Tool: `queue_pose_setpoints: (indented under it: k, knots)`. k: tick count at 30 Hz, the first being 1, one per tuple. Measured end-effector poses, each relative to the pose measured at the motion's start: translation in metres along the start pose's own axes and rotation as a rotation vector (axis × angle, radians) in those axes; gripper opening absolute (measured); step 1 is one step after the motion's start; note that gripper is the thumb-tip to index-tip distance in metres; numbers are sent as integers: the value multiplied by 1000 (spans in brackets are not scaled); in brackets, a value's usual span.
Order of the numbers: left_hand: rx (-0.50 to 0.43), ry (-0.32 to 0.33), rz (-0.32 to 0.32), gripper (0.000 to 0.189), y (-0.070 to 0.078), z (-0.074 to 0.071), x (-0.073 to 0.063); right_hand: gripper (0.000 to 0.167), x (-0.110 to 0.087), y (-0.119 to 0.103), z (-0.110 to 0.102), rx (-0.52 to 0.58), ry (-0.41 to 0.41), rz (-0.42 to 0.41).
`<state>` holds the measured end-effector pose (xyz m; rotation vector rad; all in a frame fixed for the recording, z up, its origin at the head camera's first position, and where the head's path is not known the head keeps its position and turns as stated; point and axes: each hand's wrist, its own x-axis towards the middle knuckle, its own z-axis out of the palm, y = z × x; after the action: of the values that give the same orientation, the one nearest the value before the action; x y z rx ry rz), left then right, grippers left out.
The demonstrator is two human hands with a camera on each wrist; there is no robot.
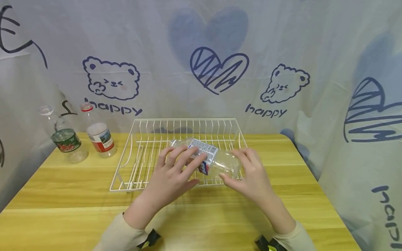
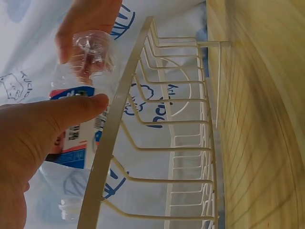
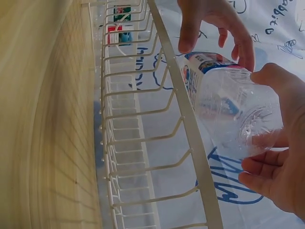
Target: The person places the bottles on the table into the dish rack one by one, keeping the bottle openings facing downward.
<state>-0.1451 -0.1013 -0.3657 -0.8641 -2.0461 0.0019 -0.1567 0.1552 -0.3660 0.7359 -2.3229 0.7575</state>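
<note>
1. Where two pale sleeves [image 1: 120,233] come in from the near edge, we see both forearms reach forward and inward, black devices [image 1: 150,239] at the cuffs.
2. We see the left hand [image 1: 174,174] palm down, its fingers spread and loosely bent over the bottle's label, its thumb extended to the near side; we cannot tell whether the fingertips press.
3. We find the right hand [image 1: 251,177] part-closed round the bottle's base, thumb on the near side and fingers on the far side, gripping it.
4. Between the hands we see the clear plastic bottle with a white, blue and red label [image 1: 224,164], tilted, above the rack, its neck towards the far left.
5. Beneath it we see the white wire rack with slanting sides [image 1: 185,119]; its raised rails border the space under the hands.
6. Around the rack we see the yellow wood-grain table [image 1: 213,216], running on in front and rightwards to its edge.
7. To the rack's left we see two upright clear bottles, one green-labelled [image 1: 66,140], one red-ringed at the neck [image 1: 100,137] and nearer the rack.
8. Behind everything we see the whitish sheet with blue hearts and bears [image 1: 157,28], close along the table's far edge.
</note>
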Motion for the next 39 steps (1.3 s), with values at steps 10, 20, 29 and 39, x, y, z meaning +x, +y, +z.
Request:
queue_pose_setpoints:
  k: [10,20,29,39]
  knots:
    - [13,26,12,93,4,5,0,54,-2,-5,-2,131,-59,71]
    - [15,113,36,78,5,8,2,53,-3,-7,-4,159,-105,88]
    - [35,144,35,75,-2,7,1,69,-1,-3,-4,93,-130,30]
    - [25,149,-66,72,-19,9,15,80,1,16,-5,83,31,-16]
